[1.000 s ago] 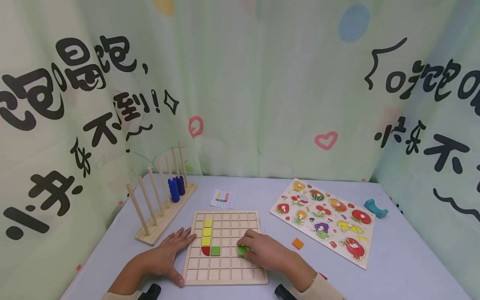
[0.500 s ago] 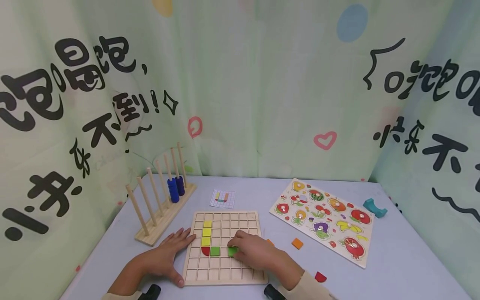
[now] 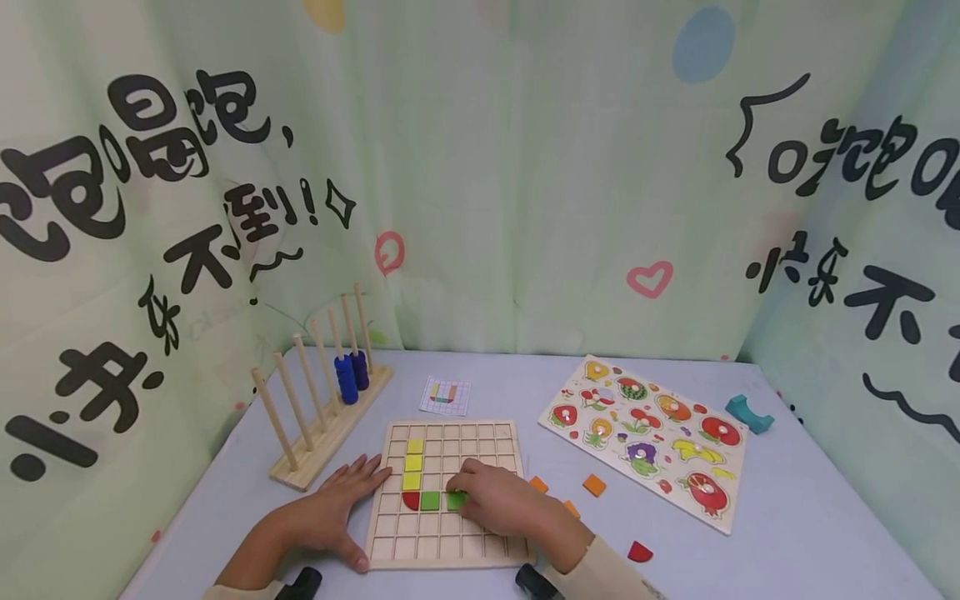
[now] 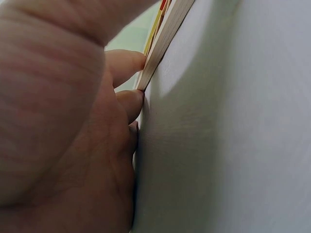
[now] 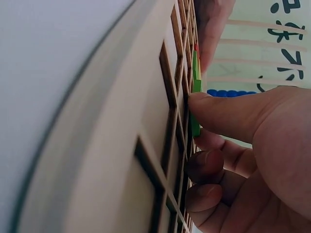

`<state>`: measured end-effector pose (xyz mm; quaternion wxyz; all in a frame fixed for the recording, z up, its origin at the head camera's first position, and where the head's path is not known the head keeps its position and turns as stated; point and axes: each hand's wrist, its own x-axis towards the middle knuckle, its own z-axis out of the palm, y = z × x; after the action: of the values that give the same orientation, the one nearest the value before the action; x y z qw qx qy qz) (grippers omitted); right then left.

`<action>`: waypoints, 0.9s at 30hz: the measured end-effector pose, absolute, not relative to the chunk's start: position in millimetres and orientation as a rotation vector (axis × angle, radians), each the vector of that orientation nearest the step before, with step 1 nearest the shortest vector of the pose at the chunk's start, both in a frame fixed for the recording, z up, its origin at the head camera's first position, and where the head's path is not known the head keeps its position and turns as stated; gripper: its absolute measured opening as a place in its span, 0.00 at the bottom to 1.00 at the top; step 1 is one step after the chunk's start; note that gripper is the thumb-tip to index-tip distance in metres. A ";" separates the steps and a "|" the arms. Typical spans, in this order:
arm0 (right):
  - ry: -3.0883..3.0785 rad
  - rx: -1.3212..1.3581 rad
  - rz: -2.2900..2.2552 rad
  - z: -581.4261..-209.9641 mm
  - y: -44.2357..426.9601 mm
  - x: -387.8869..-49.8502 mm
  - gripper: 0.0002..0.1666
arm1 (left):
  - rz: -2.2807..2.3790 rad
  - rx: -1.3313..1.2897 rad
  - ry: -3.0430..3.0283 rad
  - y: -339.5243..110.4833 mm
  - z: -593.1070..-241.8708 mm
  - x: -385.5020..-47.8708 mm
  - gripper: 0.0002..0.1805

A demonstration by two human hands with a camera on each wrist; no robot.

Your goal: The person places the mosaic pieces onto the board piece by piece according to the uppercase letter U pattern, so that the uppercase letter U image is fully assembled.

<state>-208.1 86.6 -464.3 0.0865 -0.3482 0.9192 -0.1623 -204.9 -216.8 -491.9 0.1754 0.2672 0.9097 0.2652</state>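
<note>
Pale table (image 3: 810, 517) | left hand (image 3: 333, 510) splayed against grid board (image 3: 427, 548) | right hand (image 3: 493, 500) pinches green tile (image 3: 454, 502) (partly finger-hidden)

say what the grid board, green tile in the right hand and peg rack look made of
Grid board: likely unpainted wood, matte; pale tan with browned groove edges. Green tile: smooth, painted wood or plastic; its even colour leaves it open. Peg rack: probably bare, matte wood; pale tan throughout.
</note>
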 end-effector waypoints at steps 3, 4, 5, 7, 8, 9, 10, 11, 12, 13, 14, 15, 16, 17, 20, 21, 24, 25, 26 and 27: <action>2.743 -1.036 -0.472 -463.6 84.7 -208.2 0.18 | 0.750 0.778 2.583 -217.3 -492.3 -205.0 0.70; 2.745 -1.036 -0.471 -463.6 84.2 -208.5 0.18 | 0.748 0.780 2.586 -217.6 -492.9 -205.1 0.70; 2.745 -1.043 -0.470 -463.9 83.9 -208.7 0.18 | 0.749 0.777 2.587 -217.7 -493.3 -205.3 0.70; 2.746 -1.054 -0.469 -464.4 83.2 -209.3 0.18 | 0.744 0.771 2.587 -218.1 -494.7 -205.8 0.70; 2.746 -1.060 -0.471 -464.4 83.0 -209.5 0.18 | 0.743 0.765 2.586 -218.1 -494.9 -206.0 0.70; 2.744 -1.062 -0.472 -464.5 82.7 -209.7 0.18 | 0.740 0.763 2.587 -218.2 -495.3 -206.2 0.70; 2.741 -1.067 -0.476 -464.5 82.5 -209.8 0.18 | 0.737 0.755 2.585 -218.2 -495.7 -206.6 0.70; 2.736 -1.069 -0.480 -464.4 82.3 -209.9 0.18 | 0.736 0.746 2.584 -218.0 -495.8 -206.8 0.70; 2.733 -1.070 -0.485 -464.0 82.1 -209.8 0.17 | 0.733 0.741 2.583 -217.8 -495.8 -207.0 0.70; 2.730 -1.071 -0.489 -463.7 82.0 -209.8 0.17 | 0.734 0.733 2.582 -217.5 -495.6 -207.0 0.70; 2.729 -1.072 -0.492 -464.1 81.9 -210.0 0.17 | 0.733 0.727 2.582 -217.1 -495.4 -207.1 0.70; 2.729 -1.073 -0.494 -464.3 81.7 -210.0 0.17 | 0.732 0.722 2.583 -216.8 -495.3 -207.1 0.69; 2.729 -1.071 -0.497 -464.8 81.6 -210.1 0.17 | 0.734 0.717 2.581 -216.4 -494.9 -207.0 0.69; 2.731 -1.073 -0.498 -465.1 81.5 -210.2 0.18 | 0.733 0.713 2.582 -216.1 -494.4 -206.9 0.69; 2.735 -1.078 -0.501 -467.1 81.0 -210.7 0.18 | 0.727 0.699 2.583 -215.4 -493.5 -206.6 0.69; 2.734 -1.078 -0.504 -467.3 80.8 -210.8 0.18 | 0.725 0.698 2.584 -215.3 -492.9 -206.4 0.69; 2.729 -1.067 -0.514 -468.1 80.0 -211.2 0.18 | 0.722 0.699 2.585 -215.1 -491.7 -205.7 0.69; 2.727 -1.058 -0.515 -468.1 79.7 -211.5 0.18 | 0.723 0.703 2.584 -215.3 -491.0 -205.4 0.69; 2.725 -1.048 -0.517 -468.2 79.5 -211.7 0.18 | 0.723 0.708 2.585 -215.4 -490.4 -205.1 0.70; 2.724 -1.039 -0.519 -468.1 79.2 -211.9 0.18 | 0.725 0.713 2.585 -215.6 -489.8 -204.9 0.70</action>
<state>-211.9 79.2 -468.1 0.0899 -0.3493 0.9162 -0.1747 -204.9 -215.6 -489.8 0.1809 0.2523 0.9153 0.2567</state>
